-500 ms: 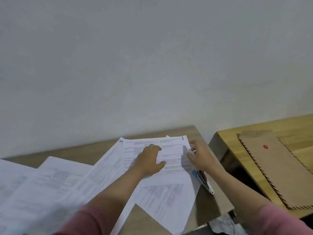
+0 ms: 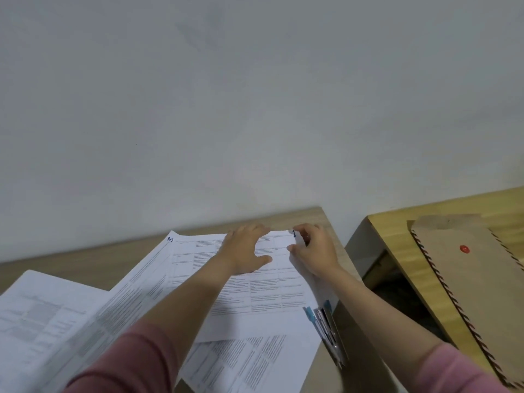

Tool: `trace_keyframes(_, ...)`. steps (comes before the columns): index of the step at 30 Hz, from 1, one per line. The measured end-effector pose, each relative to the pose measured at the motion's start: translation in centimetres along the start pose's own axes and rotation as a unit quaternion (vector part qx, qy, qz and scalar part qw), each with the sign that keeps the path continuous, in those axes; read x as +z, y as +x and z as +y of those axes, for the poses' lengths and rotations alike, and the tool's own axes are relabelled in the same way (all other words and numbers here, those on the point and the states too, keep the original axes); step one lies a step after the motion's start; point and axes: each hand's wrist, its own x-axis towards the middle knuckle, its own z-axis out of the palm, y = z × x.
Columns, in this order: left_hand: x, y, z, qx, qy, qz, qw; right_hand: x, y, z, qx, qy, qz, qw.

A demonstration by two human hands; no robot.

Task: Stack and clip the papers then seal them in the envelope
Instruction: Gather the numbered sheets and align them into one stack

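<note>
We are pinching the far right corner of the white printed top sheet [image 2: 255, 290] with our right hand [image 2: 313, 251]; our left hand [image 2: 243, 251] is pressing flat, fingers spread, just left of it, the sheet's long axis running toward lower frame.

We see two surfaces against a pale wall. The grey-brown table [image 2: 289, 219] carries printed sheets [image 2: 85, 316] that overlap and fan out from its left side to its right edge, reaching near the far edge. The top sheet [image 2: 269, 296] lies near the far right corner, marked "1" at its corner; a sheet under it shows a "3". A few pens [image 2: 326, 327] lie along the right edge, just beside the sheets. Apart from it, across a dark gap, stands a lighter wooden table [image 2: 397, 251]. On it lies a brown envelope [image 2: 482, 293] with a striped border and a red button.
</note>
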Motion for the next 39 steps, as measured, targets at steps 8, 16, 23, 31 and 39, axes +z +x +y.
trace_keyframes(8,-0.8,1.0,0.6,0.006,-0.071,0.013,0.997,-0.5,0.3,-0.5,0.013,0.235,0.010,0.972)
trace_keyframes(16,-3.9,1.3,3.1,0.005,-0.179,0.062,0.982,-0.5,0.4,-2.5,0.007,0.319,0.014,0.948)
trace_keyframes(23,-5.7,-3.0,0.2,-0.066,-0.192,0.109,0.973,1.3,0.4,-2.7,-0.046,0.155,-0.050,0.986)
trace_keyframes(31,-5.7,-8.6,-3.9,-0.149,-0.189,0.159,0.958,3.5,0.5,-3.6,-0.050,-0.053,-0.078,0.994)
trace_keyframes(39,-3.6,-7.9,-2.7,-0.157,-0.256,0.148,0.942,3.3,0.2,-3.5,-0.058,-0.007,-0.059,0.997)
